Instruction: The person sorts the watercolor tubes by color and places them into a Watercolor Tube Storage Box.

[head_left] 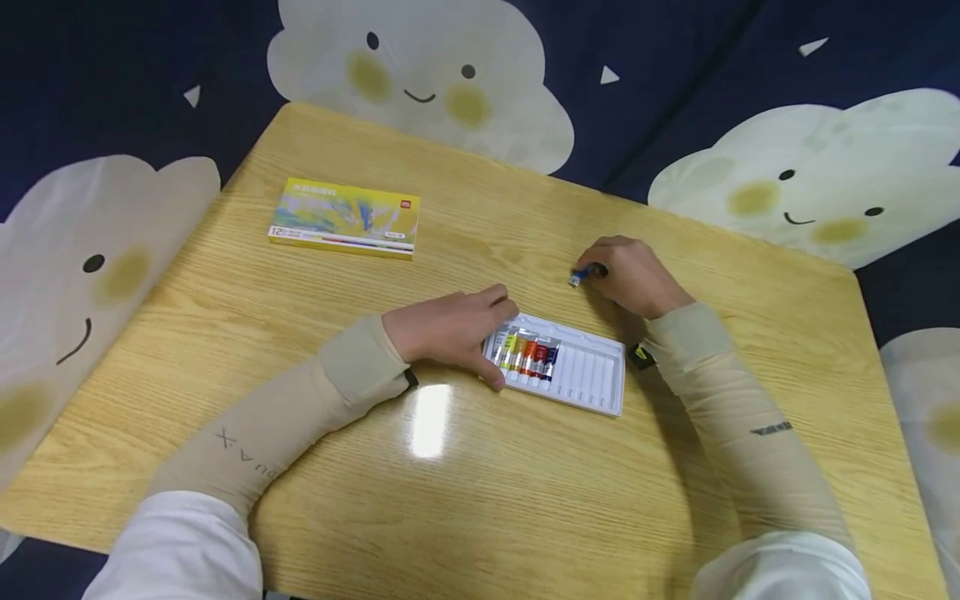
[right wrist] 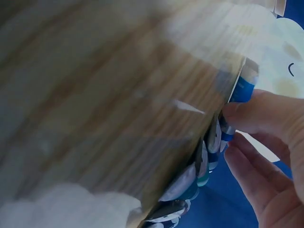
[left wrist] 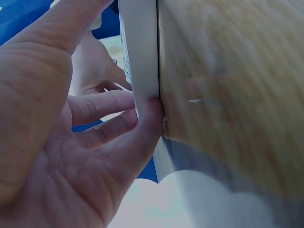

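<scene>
A white paint tray (head_left: 600, 408) lies on the table, with several paint tubes (head_left: 528, 358) from yellow through red to dark blue in its left half. Empty slots fill its right half. My left hand (head_left: 459, 327) grips the tray's left end, thumb at the near edge and fingers at the far one; the left wrist view shows the fingertips against the tray's white side (left wrist: 140, 52). Beyond the tray, my right hand (head_left: 630, 271) pinches a blue paint tube (right wrist: 243, 89) low over the wood. Other loose tubes (right wrist: 183, 183) lie beside it, mostly hidden by the hand in the head view.
At the back left lies a yellow paint box (head_left: 345, 218) with a colourful cover. The wooden table (head_left: 337, 517) has rounded corners, and dark cloth printed with clouds (head_left: 420, 75) hangs behind it. A small black device (head_left: 642, 357) sits at my right wrist.
</scene>
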### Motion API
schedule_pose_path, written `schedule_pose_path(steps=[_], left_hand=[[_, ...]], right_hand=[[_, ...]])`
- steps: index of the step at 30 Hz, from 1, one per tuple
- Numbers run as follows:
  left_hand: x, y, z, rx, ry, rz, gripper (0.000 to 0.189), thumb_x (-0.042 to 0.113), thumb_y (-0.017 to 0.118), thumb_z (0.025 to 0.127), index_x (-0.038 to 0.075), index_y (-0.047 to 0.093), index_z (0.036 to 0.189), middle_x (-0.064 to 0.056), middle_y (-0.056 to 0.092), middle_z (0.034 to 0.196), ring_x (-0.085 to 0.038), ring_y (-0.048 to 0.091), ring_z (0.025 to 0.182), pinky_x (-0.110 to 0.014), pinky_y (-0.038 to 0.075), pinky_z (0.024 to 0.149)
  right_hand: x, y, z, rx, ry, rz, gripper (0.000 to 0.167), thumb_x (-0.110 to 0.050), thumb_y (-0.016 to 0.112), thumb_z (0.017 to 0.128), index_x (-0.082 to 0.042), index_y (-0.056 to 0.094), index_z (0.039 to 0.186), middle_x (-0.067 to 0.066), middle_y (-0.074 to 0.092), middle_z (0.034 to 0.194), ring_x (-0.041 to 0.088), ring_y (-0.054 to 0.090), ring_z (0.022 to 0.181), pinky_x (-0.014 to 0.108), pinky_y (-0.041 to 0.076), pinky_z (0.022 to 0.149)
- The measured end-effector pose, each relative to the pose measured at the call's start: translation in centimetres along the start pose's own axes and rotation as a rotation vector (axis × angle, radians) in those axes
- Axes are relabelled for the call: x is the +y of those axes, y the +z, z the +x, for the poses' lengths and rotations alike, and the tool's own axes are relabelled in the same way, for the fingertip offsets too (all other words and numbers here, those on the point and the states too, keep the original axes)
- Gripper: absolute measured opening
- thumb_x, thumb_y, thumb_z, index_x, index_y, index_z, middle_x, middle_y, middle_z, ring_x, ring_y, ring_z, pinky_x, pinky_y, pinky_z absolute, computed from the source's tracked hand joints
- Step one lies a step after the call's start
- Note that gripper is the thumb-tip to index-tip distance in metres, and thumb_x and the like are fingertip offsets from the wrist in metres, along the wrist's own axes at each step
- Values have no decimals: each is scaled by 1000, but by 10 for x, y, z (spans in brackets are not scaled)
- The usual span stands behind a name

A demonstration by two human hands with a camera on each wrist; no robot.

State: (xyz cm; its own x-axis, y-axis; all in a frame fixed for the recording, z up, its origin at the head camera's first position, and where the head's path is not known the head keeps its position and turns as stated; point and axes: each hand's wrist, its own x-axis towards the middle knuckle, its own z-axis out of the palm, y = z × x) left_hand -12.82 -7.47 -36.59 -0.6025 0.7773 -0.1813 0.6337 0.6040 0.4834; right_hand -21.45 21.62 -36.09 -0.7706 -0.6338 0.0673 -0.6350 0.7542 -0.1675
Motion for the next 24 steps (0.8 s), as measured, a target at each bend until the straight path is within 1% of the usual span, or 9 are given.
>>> schedule_pose_path(steps=[6, 11, 18, 20, 24], left_hand=[[0, 0, 0, 7, 6, 6, 93, 62, 82, 78, 6, 49, 144, -7, 50, 130, -17, 56, 99, -37, 55, 94], [0, 1, 0, 7, 5, 1, 93, 62, 82, 78, 6, 49, 145, -7, 50, 131, -17, 57, 99, -38, 55, 94], [1, 0, 0, -2, -6, -2, 96, 63, 82, 78, 6, 47, 147, -8, 50, 134, -18, 58, 101, -39, 55, 97], [1, 0, 0, -6, -13, -3, 97, 63, 82, 78, 6, 46, 148, -7, 49, 135, -18, 58, 102, -40, 55, 98], [0, -1, 0, -6, -16, -5, 97, 63, 82, 78, 6, 46, 148, -7, 50, 135, -18, 58, 102, -40, 55, 97]], right_hand=[[1, 3, 5, -22, 2, -9, 23, 8, 72, 86, -4, 79, 105, 16, 77, 107, 33, 71, 103, 48, 57, 94], [-1, 3, 8, -44, 6, -13, 24, 7, 72, 87, -3, 78, 108, 17, 76, 110, 34, 71, 106, 49, 56, 97], [0, 4, 10, -67, -7, -18, 25, 7, 70, 89, -3, 77, 112, 18, 75, 113, 33, 71, 107, 49, 57, 96], [-1, 2, 10, -57, -4, -8, 25, 6, 71, 89, -3, 76, 112, 17, 75, 112, 32, 71, 104, 49, 58, 93], [-3, -4, 8, -6, 7, 22, 24, 2, 75, 88, -2, 75, 112, 16, 75, 109, 30, 71, 98, 47, 58, 88]])
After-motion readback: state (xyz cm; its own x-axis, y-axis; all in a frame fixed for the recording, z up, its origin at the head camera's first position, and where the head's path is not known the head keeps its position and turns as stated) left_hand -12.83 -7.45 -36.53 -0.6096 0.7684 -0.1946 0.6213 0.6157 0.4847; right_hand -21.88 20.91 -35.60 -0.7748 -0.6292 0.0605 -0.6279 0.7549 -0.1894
